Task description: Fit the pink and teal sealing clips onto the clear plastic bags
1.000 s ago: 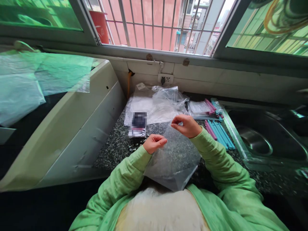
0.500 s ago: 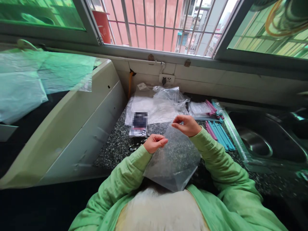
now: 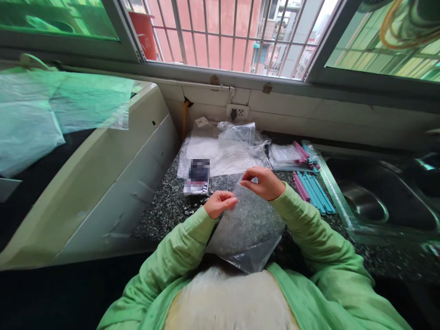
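My left hand (image 3: 219,203) and my right hand (image 3: 262,182) both pinch the top edge of a clear plastic bag (image 3: 246,229), which hangs down over the speckled stone counter (image 3: 165,211) toward my lap. The two hands sit close together, the right a little higher and farther from me. Both arms are in green sleeves. Just beyond my left hand lies a small printed card (image 3: 197,178), with a few small dark pieces (image 3: 188,211) beside it on the counter.
A heap of clear plastic bags (image 3: 225,149) lies at the back of the counter. Blue and pink sealing sticks (image 3: 312,188) lie to the right, next to a steel sink (image 3: 374,201). A white appliance (image 3: 103,174) stands on the left. A barred window (image 3: 220,32) is ahead.
My right hand has slid slightly left along the bag's top edge, closing the gap to my left hand. The bag hangs much as before.
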`<state>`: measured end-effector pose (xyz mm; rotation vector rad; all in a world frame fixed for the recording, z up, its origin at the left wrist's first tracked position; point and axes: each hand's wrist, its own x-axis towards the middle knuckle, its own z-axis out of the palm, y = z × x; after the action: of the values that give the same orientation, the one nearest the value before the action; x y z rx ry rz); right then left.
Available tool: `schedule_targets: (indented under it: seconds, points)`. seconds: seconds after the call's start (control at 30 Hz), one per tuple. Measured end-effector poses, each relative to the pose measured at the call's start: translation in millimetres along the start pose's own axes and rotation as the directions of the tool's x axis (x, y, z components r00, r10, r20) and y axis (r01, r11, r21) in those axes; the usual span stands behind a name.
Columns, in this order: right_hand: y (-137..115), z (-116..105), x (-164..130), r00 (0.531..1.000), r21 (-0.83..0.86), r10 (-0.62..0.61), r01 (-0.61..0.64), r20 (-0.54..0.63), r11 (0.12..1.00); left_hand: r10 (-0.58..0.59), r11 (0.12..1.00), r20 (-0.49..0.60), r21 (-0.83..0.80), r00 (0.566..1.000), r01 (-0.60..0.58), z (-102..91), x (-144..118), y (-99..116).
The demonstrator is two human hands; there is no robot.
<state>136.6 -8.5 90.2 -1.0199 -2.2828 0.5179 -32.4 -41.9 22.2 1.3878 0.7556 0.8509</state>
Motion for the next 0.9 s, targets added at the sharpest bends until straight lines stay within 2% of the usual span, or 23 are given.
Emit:
schedule_targets:
  seconds: [0.27, 0.57, 0.9]
  points:
    - [-4.3, 4.1, -1.1, 1.000, -0.012, -0.024, 0.024, 0.017, 1.000, 0.056, 0.998, -0.054, 0.041, 0.997, -0.054, -0.5, -0.2, 0.0]
    - [-1.2, 7.7, -0.1, 1.000, 0.019, -0.021, 0.021, 0.019, 1.000, 0.092, 0.993, -0.050, 0.086, 0.995, -0.087, -1.2, 0.1, 3.7]
    - [2.8, 8.3, 2.0, 0.999, 0.120, -0.006, 0.001, 0.039, 0.993, 0.052, 0.997, -0.056, 0.053, 0.997, -0.049, -1.4, 2.7, 3.9]
